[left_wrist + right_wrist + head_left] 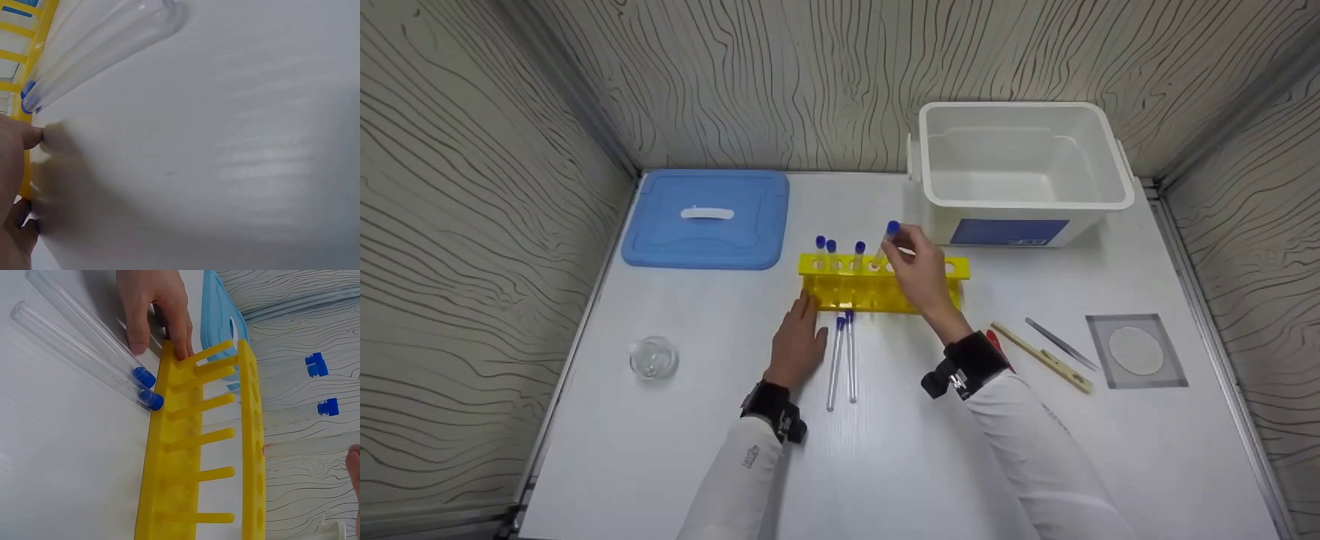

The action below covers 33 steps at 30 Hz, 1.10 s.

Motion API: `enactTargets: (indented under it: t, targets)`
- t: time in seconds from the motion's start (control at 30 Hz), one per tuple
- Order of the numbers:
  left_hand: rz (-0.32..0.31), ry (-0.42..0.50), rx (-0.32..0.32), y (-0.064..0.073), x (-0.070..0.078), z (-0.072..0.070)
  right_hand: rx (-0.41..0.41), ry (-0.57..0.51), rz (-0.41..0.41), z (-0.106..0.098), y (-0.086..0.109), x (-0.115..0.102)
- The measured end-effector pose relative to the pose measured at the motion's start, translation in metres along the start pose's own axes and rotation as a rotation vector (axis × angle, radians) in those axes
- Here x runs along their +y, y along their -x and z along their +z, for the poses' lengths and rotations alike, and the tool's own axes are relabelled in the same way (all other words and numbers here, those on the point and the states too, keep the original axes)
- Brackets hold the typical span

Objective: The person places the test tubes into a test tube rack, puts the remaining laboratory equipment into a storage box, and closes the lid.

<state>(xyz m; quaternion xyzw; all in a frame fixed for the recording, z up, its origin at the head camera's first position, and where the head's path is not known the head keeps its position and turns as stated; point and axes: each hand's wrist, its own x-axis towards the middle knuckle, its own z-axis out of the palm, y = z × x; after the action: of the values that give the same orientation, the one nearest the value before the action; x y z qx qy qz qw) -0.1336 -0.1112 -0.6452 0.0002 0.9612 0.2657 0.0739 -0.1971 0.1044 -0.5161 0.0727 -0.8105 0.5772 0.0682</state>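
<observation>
My right hand [921,274] pinches a blue-capped test tube [883,244] near its top, above the yellow test tube rack [885,300]. In the right wrist view the held tube's [306,445] lower end is at a hole in the rack's top bar. Several holes are in that bar, and three capped tubes [292,417] stand toward its left end. My left hand [796,341] rests on the table with its fingertips touching the rack's left end. Beside that hand, two capped test tubes [835,367] lie in front of the rack, caps toward it.
A blue lid [705,240] lies at the back left, and a white bin [1012,214] stands at the back right. A small glass vessel [653,358] is at left. To the right are a wooden clamp [1042,356], tweezers [1061,343] and a grey square with a round disc [1136,351].
</observation>
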Motion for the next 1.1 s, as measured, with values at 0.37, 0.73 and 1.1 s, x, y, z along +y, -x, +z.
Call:
enactTargets:
  t: [0.37,0.73,1.1]
  targets:
    - [0.047,0.006,0.029,0.001,-0.001,-0.003,-0.084,0.116,0.128,0.009,0.000,0.011]
    - [0.023,-0.021,0.003,0.000,-0.001,0.001,-0.139,0.182,0.216,0.017,0.000,0.020]
    - [0.023,-0.001,0.020,0.001,0.001,-0.001,-0.155,0.199,0.236,0.022,-0.002,0.027]
